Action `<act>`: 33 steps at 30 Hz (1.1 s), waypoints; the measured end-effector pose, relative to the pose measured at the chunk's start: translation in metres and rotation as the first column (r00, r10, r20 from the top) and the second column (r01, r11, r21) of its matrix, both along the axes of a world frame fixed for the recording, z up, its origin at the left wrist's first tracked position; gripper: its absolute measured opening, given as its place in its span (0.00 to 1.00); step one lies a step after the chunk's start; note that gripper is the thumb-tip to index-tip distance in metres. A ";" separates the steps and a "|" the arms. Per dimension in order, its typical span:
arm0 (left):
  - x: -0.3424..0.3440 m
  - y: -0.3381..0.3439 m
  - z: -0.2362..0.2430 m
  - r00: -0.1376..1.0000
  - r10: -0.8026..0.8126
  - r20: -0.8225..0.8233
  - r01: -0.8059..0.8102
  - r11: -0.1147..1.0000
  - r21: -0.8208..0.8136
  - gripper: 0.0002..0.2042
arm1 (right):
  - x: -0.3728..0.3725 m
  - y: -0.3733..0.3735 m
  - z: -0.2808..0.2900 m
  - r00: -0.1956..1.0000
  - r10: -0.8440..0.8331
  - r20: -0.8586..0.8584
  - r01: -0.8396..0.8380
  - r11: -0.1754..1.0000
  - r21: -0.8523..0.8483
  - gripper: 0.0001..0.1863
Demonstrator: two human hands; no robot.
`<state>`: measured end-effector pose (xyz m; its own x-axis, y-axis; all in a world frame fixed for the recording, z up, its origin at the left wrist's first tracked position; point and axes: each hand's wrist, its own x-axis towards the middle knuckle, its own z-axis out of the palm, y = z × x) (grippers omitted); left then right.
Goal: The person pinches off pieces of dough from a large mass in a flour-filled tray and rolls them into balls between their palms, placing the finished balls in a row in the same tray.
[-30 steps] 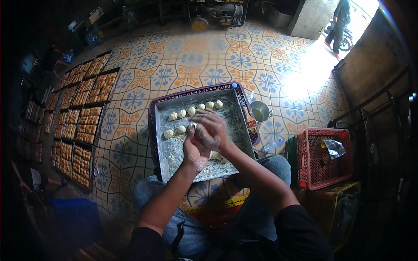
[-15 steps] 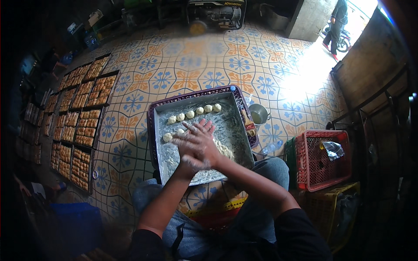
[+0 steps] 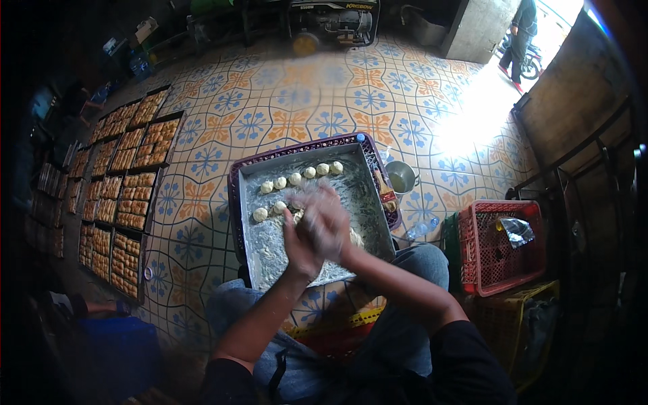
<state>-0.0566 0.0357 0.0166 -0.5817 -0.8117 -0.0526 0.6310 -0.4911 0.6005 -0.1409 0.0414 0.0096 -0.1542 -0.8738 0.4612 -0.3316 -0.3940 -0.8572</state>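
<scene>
Dough piece [image 3: 298, 215] | between left grip [image 3: 302, 251] and right grip [image 3: 327, 221] | partly hidden

Lettering on a generator [image 3: 334, 27]
Bold yellow lettering [image 3: 359, 6] stands at the right of its top bar [image 3: 331, 5]; smaller pale characters [image 3: 304, 7] stand toward the left.

Near-black short sleeves [image 3: 466, 358] showed at the lower edge of the frame, leaving both forearms [image 3: 260, 327] bare. Faded blue jeans [image 3: 424, 270] filled the bottom centre, with a thin black strap [image 3: 277, 371] against the denim. The blurred right hand [image 3: 327, 221] bore whitish patches.
</scene>
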 end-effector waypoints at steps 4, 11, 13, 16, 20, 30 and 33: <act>0.015 -0.009 0.031 0.989 -0.006 -0.149 0.029 0.988 0.150 0.41 | -0.015 0.002 0.014 0.945 0.115 -0.305 -0.187 0.958 -0.219 0.24; -0.023 0.007 0.015 0.949 0.309 0.063 -0.311 0.950 0.039 0.39 | 0.002 0.006 0.022 0.921 0.134 -0.365 -0.251 0.921 -0.297 0.27; -0.025 0.006 0.008 0.855 0.516 0.046 -0.470 0.810 -0.350 0.39 | -0.012 -0.001 0.015 0.906 0.177 -0.385 -0.296 0.915 -0.275 0.19; 0.011 -0.010 0.025 0.999 0.005 0.041 -0.017 0.960 0.281 0.46 | -0.021 -0.026 0.014 0.996 -0.076 -0.043 0.078 0.996 0.040 0.16; 0.005 -0.024 0.009 0.959 -0.184 -0.214 0.190 0.982 0.004 0.47 | 0.025 -0.010 0.005 0.753 -0.570 -0.329 0.575 0.813 -0.090 0.17; 0.017 -0.022 0.019 0.893 -0.247 -0.376 0.293 0.954 0.068 0.52 | -0.001 0.014 0.023 0.908 -0.017 -0.419 -0.129 0.939 -0.318 0.21; 0.030 -0.016 0.017 0.992 -0.096 -0.085 0.116 0.953 0.279 0.51 | -0.025 -0.012 0.020 0.922 -0.075 -0.379 0.015 0.987 -0.158 0.18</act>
<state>-0.0270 0.0195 0.0336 -0.6740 -0.7030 -0.2271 0.6015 -0.7007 0.3837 -0.1657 0.0297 0.0296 0.0227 -0.7866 0.6171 -0.6425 -0.4844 -0.5938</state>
